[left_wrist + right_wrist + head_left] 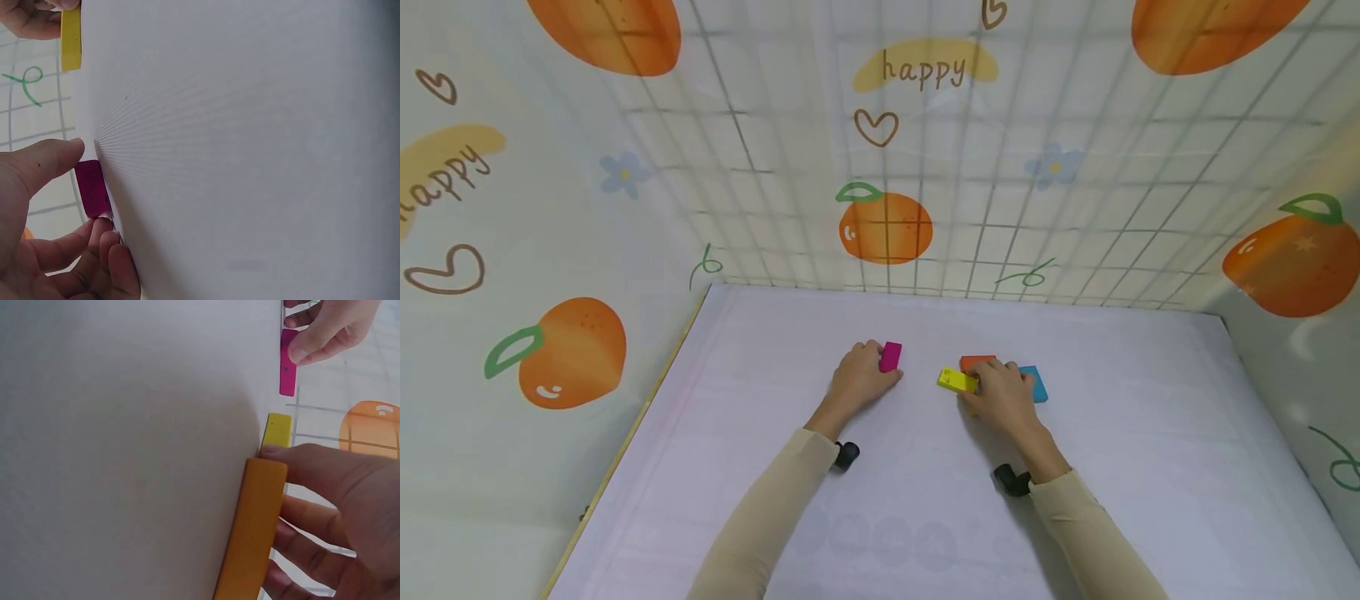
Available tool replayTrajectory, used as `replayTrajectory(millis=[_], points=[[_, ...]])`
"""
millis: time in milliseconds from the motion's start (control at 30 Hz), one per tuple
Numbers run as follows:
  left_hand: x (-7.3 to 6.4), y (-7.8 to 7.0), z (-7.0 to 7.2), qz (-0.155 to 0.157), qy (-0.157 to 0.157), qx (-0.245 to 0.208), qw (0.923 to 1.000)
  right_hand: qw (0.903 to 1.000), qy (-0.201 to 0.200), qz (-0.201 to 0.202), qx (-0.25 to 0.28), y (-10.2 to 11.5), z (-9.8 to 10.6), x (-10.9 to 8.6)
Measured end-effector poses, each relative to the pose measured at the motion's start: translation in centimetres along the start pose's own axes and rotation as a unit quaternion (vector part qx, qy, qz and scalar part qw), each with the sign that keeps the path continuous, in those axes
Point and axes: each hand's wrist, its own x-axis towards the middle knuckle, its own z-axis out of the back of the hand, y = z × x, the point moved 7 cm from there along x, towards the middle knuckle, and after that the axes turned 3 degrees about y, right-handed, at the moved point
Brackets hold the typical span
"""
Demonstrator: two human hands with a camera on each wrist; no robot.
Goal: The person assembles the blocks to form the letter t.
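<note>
Left hand pinching magenta, right hand at yellow block — grip there unclear.
We see the left hand (pixel 859 377) pinching the magenta block (pixel 92 189) between thumb and fingers, left of the yellow block (pixel 956 381). Right hand (pixel 1004 395) covers yellow's right end, thumb against it, fingers bent; we can't tell if they close on it. Orange-red block (pixel 977 362) sits just behind yellow's right end, partly masked by yellow and the fingers. Blue block (pixel 1036 384) is right of yellow, past the hand — its left end hidden. Amber block (pixel 251 528) is on yellow's near side, cut off by the right wrist frame, nearly all hidden from the head view.
</note>
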Motion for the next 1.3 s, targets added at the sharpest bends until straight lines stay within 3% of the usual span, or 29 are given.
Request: replayTrajectory(millis=[400,800,1067,1300], points=[[0.0,-0.7,0.9,-0.007,-0.009,0.026,0.9996,0.9999,0.001,0.007,0.008,0.2,0.1,0.2],[0.0,-0.8,1.8,-0.062,-0.028,0.012,0.9976,0.9991,-0.031,0.028,0.008,1.3,1.4,-0.4],[-1.4,-1.3,2.7,-0.116,-0.046,0.005,0.9922,0.9979,-0.044,0.045,0.016,1.8,2.7,-1.6],[-2.8,-1.2,2.9,-0.138,-0.029,0.029,0.9895,0.9963,-0.054,0.063,0.024,2.0,3.5,-2.8]])
